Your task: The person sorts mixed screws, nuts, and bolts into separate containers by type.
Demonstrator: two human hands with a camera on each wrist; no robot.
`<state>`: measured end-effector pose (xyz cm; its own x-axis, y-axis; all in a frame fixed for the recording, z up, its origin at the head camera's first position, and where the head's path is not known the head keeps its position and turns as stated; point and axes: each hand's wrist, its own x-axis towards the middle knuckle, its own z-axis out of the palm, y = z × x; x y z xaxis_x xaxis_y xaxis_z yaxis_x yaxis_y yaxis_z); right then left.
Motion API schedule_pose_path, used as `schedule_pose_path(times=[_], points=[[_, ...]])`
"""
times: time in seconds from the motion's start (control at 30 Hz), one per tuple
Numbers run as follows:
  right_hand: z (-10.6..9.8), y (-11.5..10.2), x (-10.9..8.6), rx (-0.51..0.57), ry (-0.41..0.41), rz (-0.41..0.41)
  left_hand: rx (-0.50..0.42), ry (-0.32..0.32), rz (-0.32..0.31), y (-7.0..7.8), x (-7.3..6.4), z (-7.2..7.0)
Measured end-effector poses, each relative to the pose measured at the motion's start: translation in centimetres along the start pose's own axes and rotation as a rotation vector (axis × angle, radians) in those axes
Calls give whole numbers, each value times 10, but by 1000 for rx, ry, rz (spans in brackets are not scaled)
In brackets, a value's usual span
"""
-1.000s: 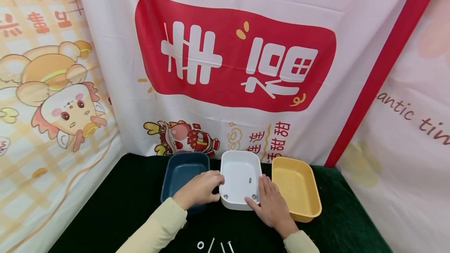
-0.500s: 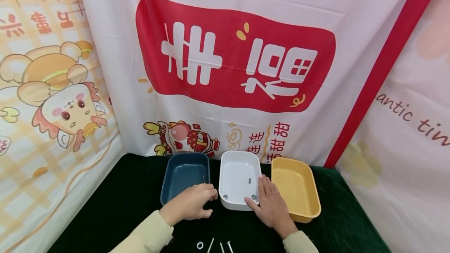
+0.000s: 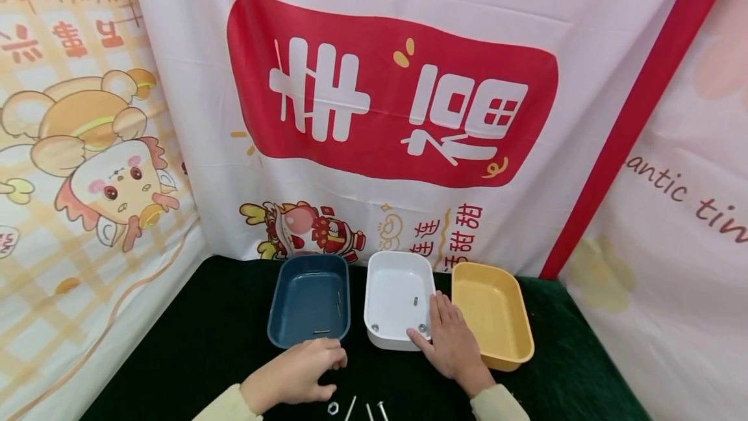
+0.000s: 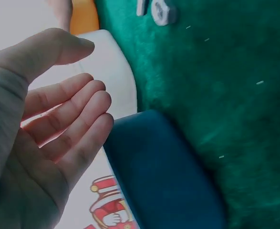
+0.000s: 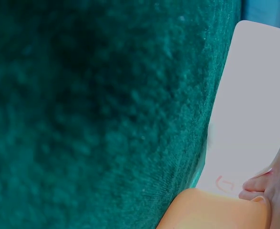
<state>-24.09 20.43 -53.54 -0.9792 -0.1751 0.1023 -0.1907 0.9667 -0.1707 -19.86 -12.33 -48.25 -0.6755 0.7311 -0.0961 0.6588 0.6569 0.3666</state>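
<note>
My left hand (image 3: pixel 298 372) hovers in front of the blue tray (image 3: pixel 280 304), its fingers loosely bent and holding nothing. In the left wrist view its thumb stands apart from the fingertips (image 4: pixel 101 102). Two thin metal pieces, one by the right wall (image 3: pixel 338 304) and one near the front (image 3: pixel 321 331), lie in the blue tray. My right hand (image 3: pixel 452 343) rests on the right rim of the white tray (image 3: pixel 394 291) with fingers straight and thumb over the front corner. Several small metal pieces, nuts among them (image 3: pixel 375 328), lie inside the white tray.
On the dark green cloth (image 3: pixel 175 343), near the front, lie a hex nut (image 3: pixel 333 408), a thin rod-like piece (image 3: pixel 350 408), another such piece (image 3: pixel 369 412) and a headed bolt (image 3: pixel 382 410). A yellow tray (image 3: pixel 497 304) stands right of the white one. A printed curtain (image 3: pixel 374 213) hangs behind.
My left hand has drawn back from the white tray's left rim, passing over the blue tray toward the front left. The metal pieces in the blue tray now show. My right hand stays put.
</note>
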Motion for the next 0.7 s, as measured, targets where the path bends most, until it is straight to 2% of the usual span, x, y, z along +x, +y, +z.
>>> schedule_pose_path(times=[0.27, 0.43, 0.7], points=[[3, 2, 1, -14, -3, 10, -9, -53, -4, -7, -8, 17], [5, 2, 1, -17, -9, 14, -30, -90, 24, -13, -8, 28], [2, 1, 0, -16, -4, 13, -42, -78, 65, -14, -5, 41]])
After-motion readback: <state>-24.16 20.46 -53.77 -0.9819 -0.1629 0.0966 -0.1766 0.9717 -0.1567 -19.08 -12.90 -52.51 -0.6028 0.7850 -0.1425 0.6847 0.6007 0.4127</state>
